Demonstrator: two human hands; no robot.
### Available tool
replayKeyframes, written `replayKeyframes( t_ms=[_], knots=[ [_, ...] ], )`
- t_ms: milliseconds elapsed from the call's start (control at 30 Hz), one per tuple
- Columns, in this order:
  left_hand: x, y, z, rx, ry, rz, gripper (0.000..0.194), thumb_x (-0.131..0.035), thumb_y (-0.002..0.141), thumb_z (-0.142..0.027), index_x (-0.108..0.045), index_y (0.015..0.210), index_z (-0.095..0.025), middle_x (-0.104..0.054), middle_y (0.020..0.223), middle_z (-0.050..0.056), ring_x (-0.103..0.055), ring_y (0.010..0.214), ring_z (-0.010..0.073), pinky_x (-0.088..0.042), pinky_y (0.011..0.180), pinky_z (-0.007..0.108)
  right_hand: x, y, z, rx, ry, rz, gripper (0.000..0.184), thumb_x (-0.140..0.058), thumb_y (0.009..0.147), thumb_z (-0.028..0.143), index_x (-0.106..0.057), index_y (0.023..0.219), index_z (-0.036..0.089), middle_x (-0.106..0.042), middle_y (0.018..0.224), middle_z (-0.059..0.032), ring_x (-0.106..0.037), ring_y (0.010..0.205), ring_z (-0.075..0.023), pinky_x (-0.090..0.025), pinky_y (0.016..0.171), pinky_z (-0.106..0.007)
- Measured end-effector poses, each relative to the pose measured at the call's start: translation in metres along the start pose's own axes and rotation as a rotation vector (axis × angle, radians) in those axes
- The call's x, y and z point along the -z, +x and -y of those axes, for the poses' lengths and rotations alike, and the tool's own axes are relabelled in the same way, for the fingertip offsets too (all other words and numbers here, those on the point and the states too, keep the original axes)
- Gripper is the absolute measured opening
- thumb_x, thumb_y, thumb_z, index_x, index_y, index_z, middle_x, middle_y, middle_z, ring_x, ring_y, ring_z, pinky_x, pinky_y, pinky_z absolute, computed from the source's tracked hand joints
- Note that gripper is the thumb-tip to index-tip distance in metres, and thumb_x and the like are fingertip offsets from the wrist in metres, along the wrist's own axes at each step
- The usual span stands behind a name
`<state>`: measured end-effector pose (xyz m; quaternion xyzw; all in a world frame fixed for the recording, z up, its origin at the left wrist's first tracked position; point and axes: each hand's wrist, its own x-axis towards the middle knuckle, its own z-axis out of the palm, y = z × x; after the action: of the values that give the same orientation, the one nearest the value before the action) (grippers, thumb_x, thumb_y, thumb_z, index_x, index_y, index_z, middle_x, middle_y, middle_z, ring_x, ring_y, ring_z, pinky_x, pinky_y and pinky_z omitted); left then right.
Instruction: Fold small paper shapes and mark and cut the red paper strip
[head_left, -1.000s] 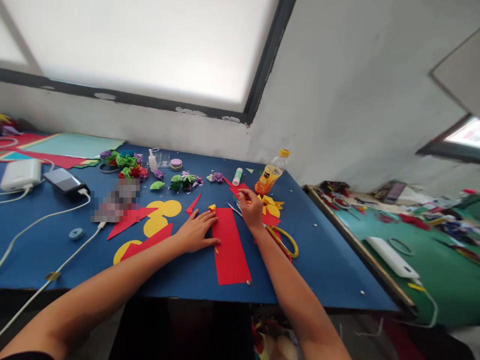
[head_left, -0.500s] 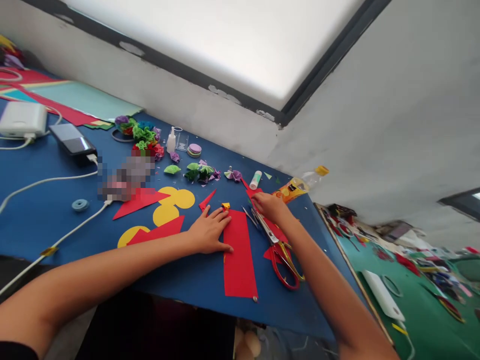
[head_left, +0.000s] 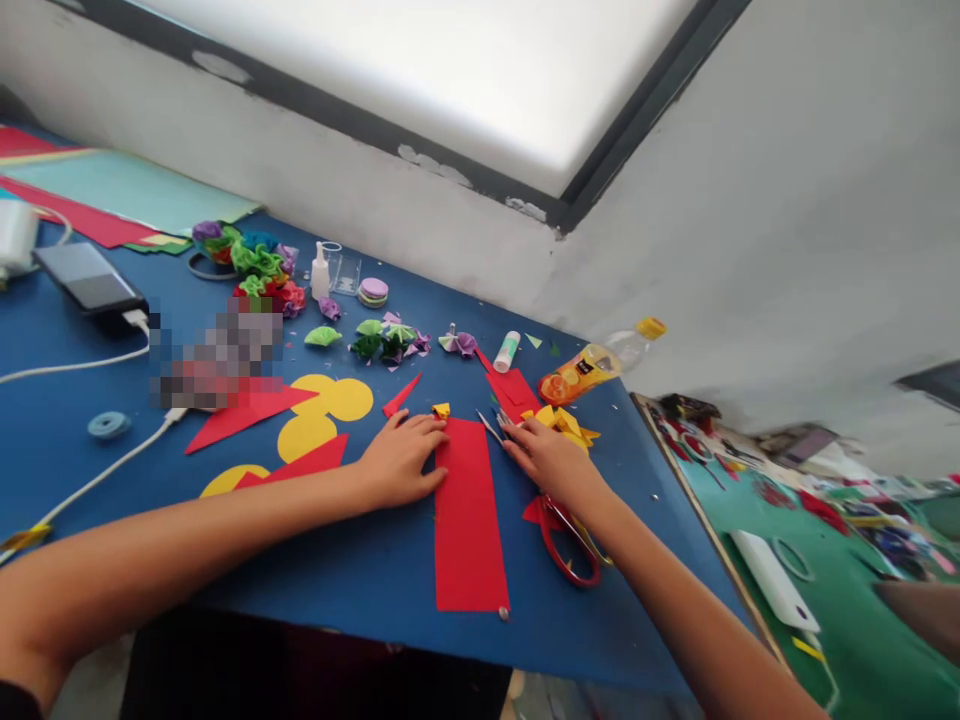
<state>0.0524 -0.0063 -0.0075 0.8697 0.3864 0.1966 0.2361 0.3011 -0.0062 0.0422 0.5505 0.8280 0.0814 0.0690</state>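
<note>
My left hand (head_left: 401, 460) lies flat and open on the blue table (head_left: 375, 570), its fingertips on the left edge of a long red paper strip (head_left: 466, 520). A small yellow folded piece (head_left: 441, 410) sits just beyond those fingers. On the strip's right side, my right hand (head_left: 551, 460) rests with fingers stretched out over red-handled scissors (head_left: 571, 545). The scissor tips stick out past the fingertips, close to the strip's top right corner. Neither hand grips anything that I can see.
Yellow circles (head_left: 326, 410) and red triangles (head_left: 247, 410) lie to the left. Behind are paper flowers (head_left: 255, 260), a glue stick (head_left: 508, 350), a tipped juice bottle (head_left: 600, 368) and yellow cut-outs (head_left: 562, 420). A phone (head_left: 90, 278) with cable lies far left. A green table (head_left: 840, 600) stands right.
My right hand has drawn back from the far red scraps and come down onto the scissors beside the strip. The left hand has stayed in place. The view shifted slightly right.
</note>
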Motion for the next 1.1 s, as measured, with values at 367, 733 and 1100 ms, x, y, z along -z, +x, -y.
replayKeyframes(
  t_ms=[367, 733, 1100],
  knots=[
    [0.007, 0.034, -0.01, 0.081, 0.25, 0.025, 0.075, -0.064, 0.066, -0.058, -0.05, 0.121, -0.009, -0.049, 0.129, 0.02, -0.046, 0.117, 0.0348, -0.04, 0.096, 0.045, -0.036, -0.003, -0.028, -0.05, -0.098, -0.285, 0.034, -0.038, 0.09, 0.019, -0.061, 0.115, 0.017, -0.063, 0.104, -0.0144, -0.061, 0.083, -0.0226, -0.044, 0.063, -0.029],
    [0.027, 0.085, -0.014, 0.186, 0.125, 0.265, 0.018, -0.075, 0.053, -0.026, -0.059, 0.053, -0.017, -0.059, 0.055, 0.002, -0.059, 0.061, 0.021, -0.045, 0.061, 0.029, -0.009, 0.013, -0.022, 0.526, -0.219, -0.144, 0.03, -0.042, 0.085, 0.005, -0.063, 0.1, 0.02, -0.066, 0.084, -0.0073, -0.058, 0.072, -0.0174, -0.041, 0.069, -0.031],
    [0.129, 0.033, -0.046, -0.169, -0.092, -0.503, 0.021, -0.048, 0.081, -0.021, -0.064, 0.092, -0.015, -0.063, 0.078, -0.001, -0.061, 0.082, 0.0136, -0.047, 0.075, 0.027, -0.007, 0.007, -0.017, -0.15, 0.125, -0.568, 0.033, -0.036, 0.089, 0.029, -0.064, 0.099, 0.014, -0.068, 0.077, -0.0124, -0.063, 0.068, -0.0224, -0.04, 0.057, -0.029]
  ],
)
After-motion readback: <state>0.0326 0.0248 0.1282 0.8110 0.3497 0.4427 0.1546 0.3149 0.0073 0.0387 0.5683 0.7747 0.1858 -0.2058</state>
